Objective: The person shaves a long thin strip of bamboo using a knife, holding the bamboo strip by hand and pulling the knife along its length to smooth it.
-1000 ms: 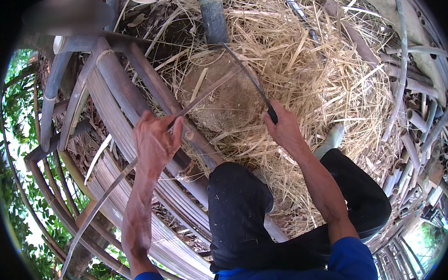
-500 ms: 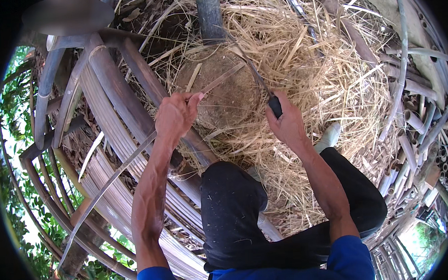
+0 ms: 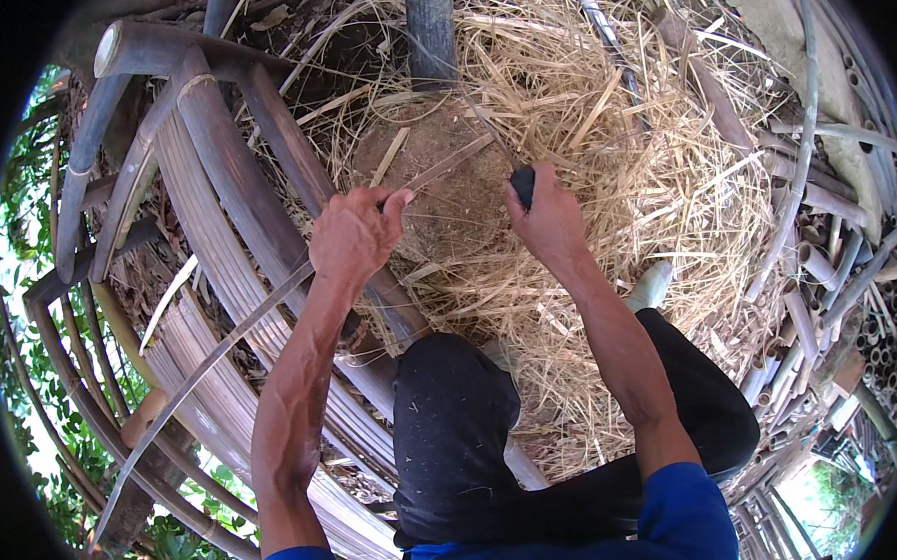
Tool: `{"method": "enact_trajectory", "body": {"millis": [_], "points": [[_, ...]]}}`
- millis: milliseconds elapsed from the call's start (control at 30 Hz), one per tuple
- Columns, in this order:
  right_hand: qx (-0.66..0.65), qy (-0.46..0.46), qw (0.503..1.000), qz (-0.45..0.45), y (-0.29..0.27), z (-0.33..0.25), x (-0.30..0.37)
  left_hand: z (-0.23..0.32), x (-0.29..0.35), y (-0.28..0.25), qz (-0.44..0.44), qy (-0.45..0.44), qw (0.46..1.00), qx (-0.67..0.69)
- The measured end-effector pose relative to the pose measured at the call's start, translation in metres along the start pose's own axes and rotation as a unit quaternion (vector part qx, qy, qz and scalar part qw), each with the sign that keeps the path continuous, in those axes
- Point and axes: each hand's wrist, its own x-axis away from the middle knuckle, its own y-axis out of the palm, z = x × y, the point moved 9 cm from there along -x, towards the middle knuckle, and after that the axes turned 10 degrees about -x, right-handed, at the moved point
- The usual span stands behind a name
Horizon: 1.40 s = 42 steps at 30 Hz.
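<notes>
My left hand [image 3: 356, 229] is closed around a long, thin bamboo strip [image 3: 450, 163]. One end of the strip reaches past my fingers over a round brown block [image 3: 456, 220]; the other trails back under my left wrist toward the lower left. In my right hand [image 3: 549, 216] is a knife [image 3: 522, 185], gripped by its black handle. Its narrow blade slants up and to the left, close to the strip's far end. Whether blade and strip touch, I cannot tell.
Straw-like shavings [image 3: 604, 183] cover the ground around the block. A dark bamboo pole [image 3: 430, 36] stands beyond it. To the left is a bamboo bench [image 3: 209, 190]. Cut bamboo pieces [image 3: 818, 264] lie piled at the right. My bent knee [image 3: 454, 400] is below my hands.
My right hand has moved left with the knife, closer to my left hand. My left hand keeps hold of the strip. The whole view has shifted a little.
</notes>
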Motion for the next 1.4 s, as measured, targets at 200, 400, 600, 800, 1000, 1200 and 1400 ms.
{"method": "enact_trajectory", "body": {"millis": [200, 400, 600, 800, 1000, 1200, 1400], "points": [[-0.109, 0.049, 0.993, -0.020, -0.017, -0.029, 0.005, -0.005, 0.000, 0.003, -0.020, 0.000, 1.000, -0.010], [-0.217, -0.159, 0.941, 0.206, -0.068, -0.077, 0.033, 0.001, 0.002, -0.005, -0.014, 0.001, 1.000, -0.007], [-0.125, 0.146, 0.976, -0.100, 0.000, 0.011, 0.004, 0.001, -0.002, 0.005, -0.019, 0.001, 0.999, 0.031], [-0.352, -0.066, 0.922, 0.146, -0.103, -0.104, 0.026, -0.005, 0.005, -0.002, 0.027, 0.016, 0.999, -0.029], [-0.063, 0.151, 0.986, -0.041, -0.011, 0.010, 0.021, 0.013, 0.007, -0.007, 0.029, 0.026, 0.999, -0.013], [-0.072, 0.049, 0.996, -0.037, -0.044, -0.068, 0.023, -0.004, 0.003, -0.012, 0.058, 0.018, 0.998, 0.001], [-0.218, -0.010, 0.954, 0.205, -0.053, -0.017, 0.042, 0.018, 0.005, -0.007, 0.025, 0.044, 0.999, 0.003]]}}
